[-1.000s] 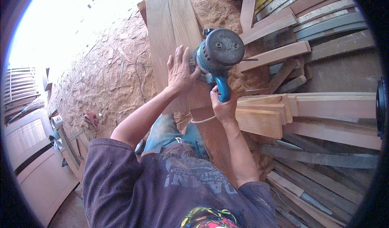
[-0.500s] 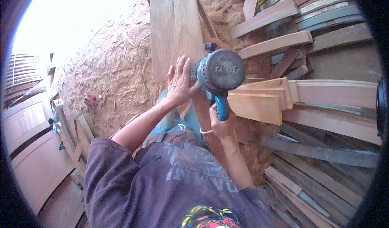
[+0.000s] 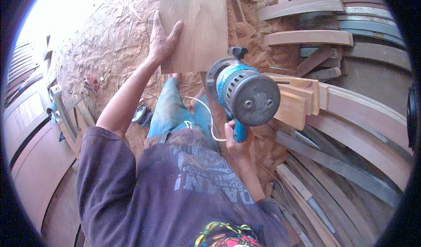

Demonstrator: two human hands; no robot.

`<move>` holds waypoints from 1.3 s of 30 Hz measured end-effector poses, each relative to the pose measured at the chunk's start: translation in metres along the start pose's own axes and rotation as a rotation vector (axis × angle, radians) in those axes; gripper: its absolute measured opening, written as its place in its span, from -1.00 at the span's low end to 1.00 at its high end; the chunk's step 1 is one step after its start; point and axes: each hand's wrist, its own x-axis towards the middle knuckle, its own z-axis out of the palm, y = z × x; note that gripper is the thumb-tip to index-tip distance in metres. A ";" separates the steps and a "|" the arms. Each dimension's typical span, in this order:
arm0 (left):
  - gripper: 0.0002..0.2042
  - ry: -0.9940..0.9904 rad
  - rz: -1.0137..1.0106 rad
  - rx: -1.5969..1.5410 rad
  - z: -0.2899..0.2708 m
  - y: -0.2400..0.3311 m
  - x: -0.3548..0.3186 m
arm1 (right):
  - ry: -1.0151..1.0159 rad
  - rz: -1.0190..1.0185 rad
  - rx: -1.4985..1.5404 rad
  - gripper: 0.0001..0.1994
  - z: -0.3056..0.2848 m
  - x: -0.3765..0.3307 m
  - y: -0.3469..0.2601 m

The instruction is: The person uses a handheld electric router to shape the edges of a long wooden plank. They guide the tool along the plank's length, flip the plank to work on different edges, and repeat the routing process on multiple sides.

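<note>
My right hand (image 3: pixel 239 142) is wrapped round the handle of a blue router (image 3: pixel 228 82) with a dark round motor cap and a black knob. The router hangs tilted off the near right corner of a wide wooden board (image 3: pixel 195 32), its round base facing left. My left hand (image 3: pixel 163 40) grips the board's left edge, thumb on top and fingers along the side; the fingertips are partly hidden. A pale cord (image 3: pixel 206 111) curves across my lap beside the router.
Wooden pieces (image 3: pixel 293 107) stick out on the right, beside long stacked planks (image 3: pixel 351 150). More curved boards (image 3: pixel 307 8) lie at the far right. Another blue power tool (image 3: pixel 141 114) sits on the shaving-covered ground (image 3: pixel 112 41) left of my legs. Panels (image 3: pixel 37 172) stand at the left.
My left hand has moved from beside the router, forward and left to the board's edge. The router has come slightly toward me and tilted, away from the board's end. The cord now shows.
</note>
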 end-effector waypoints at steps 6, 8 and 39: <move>0.05 -0.027 -0.050 -0.053 0.002 -0.001 -0.001 | -0.049 0.105 0.032 -0.90 -0.002 0.025 -0.035; 0.04 -0.030 -0.031 -0.097 0.003 -0.002 0.002 | -0.028 0.081 0.060 -0.90 0.001 0.029 -0.029; 0.02 -0.097 -0.074 0.059 -0.008 0.010 -0.003 | -0.047 -0.091 0.124 -0.90 0.024 0.110 -0.048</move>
